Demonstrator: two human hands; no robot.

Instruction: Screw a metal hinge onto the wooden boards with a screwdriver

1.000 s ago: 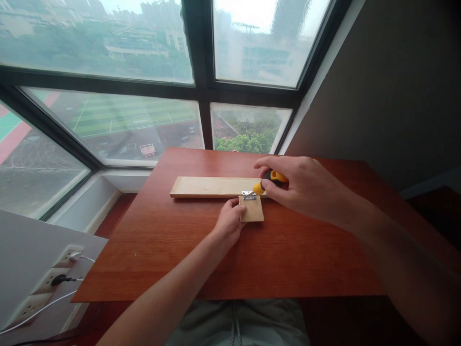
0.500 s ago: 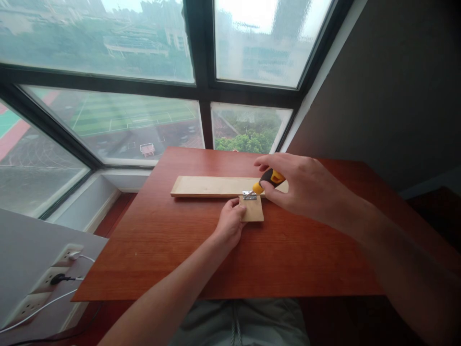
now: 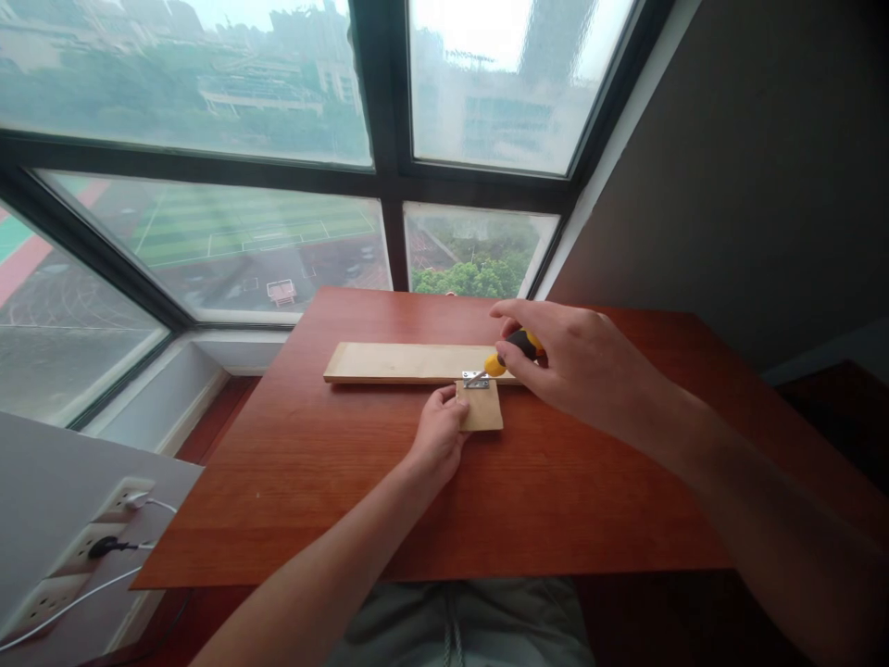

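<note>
My left hand (image 3: 441,428) grips the left edge of a small square wooden board (image 3: 481,410), thumb on top and fingers beneath. A silver metal hinge (image 3: 476,379) joins that board to a long pale wooden plank (image 3: 395,361) lying behind it. My right hand (image 3: 566,347) is closed round a yellow and black screwdriver (image 3: 518,348). The screwdriver slants down to the left, its tip at the hinge's near leaf. Whether a screw sits under the tip is too small to make out. My right hand covers the plank's right end.
Everything rests on a reddish-brown wooden table (image 3: 312,500). Dark-framed windows (image 3: 389,181) rise behind its far edge. At the lower left, wall sockets (image 3: 90,547) hold plugs with cables. A grey wall (image 3: 750,176) stands on the right.
The view has shifted slightly, so the boards and hands appear a little further left and lower. The screwdriver stays at the hinge, and both hands keep their hold.
</note>
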